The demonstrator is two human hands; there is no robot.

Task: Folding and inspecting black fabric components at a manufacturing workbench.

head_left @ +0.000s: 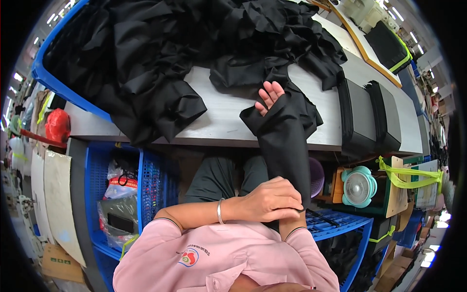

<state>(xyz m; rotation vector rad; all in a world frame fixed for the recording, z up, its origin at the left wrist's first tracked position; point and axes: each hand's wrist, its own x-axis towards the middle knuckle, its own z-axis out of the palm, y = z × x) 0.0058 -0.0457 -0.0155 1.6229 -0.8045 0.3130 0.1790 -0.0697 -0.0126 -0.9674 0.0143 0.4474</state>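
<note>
A tube of black fabric (287,155) covers my right forearm, from near the elbow to the hand. Out of its far end come the fingers of my right hand (270,97), loosely curled and apart, with the rest of that hand under the cloth. My left hand (276,200), wearing a silver bangle at the wrist, reaches across my body. Its fingers close on the near edge of the tube on my right forearm. Beyond lies a large heap of black fabric pieces (151,53), spilling over the table (224,124).
Two stacks of folded black pieces (359,114) stand on the table's right. A blue crate (73,97) rims the heap at left. Below are a blue basket (141,190) with plastic bags, a teal fan (359,187), a purple bin (317,177) and a blue rack (340,225).
</note>
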